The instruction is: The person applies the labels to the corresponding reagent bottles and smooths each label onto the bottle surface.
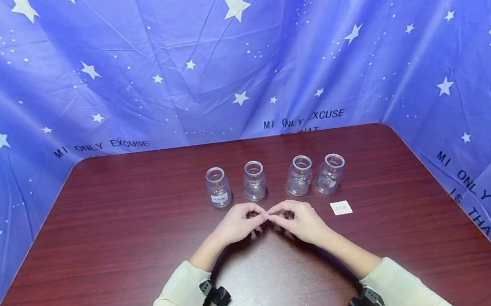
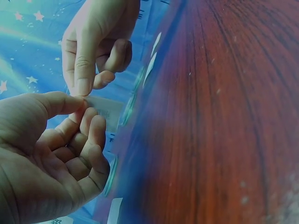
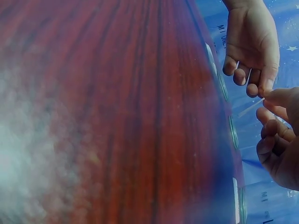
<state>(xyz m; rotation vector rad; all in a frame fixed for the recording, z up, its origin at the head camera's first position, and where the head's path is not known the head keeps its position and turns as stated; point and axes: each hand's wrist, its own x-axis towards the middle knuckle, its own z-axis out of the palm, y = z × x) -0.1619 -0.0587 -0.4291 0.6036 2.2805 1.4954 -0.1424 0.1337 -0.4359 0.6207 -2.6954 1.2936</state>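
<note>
My left hand point(image 1: 238, 224) and right hand point(image 1: 304, 220) meet fingertip to fingertip over the table, just in front of the glass jars. Between them is a small pale paper label point(image 2: 108, 112), pinched at its edge by thumb and forefinger of each hand; faint print shows on it in the left wrist view. Behind the hands stands a clear jar point(image 1: 255, 186), upright and lidless. To its left, another jar point(image 1: 216, 178) carries a white printed label point(image 1: 219, 198) on its front. A separate white square label point(image 1: 341, 208) lies on the table right of my right hand.
Two more lidless glass jars stand to the right in the same row, one jar point(image 1: 299, 179) close beside the other jar point(image 1: 331, 174). All rest on a dark red wood-grain table point(image 1: 110, 236). A blue star-patterned curtain point(image 1: 199, 96) hangs around its back and sides.
</note>
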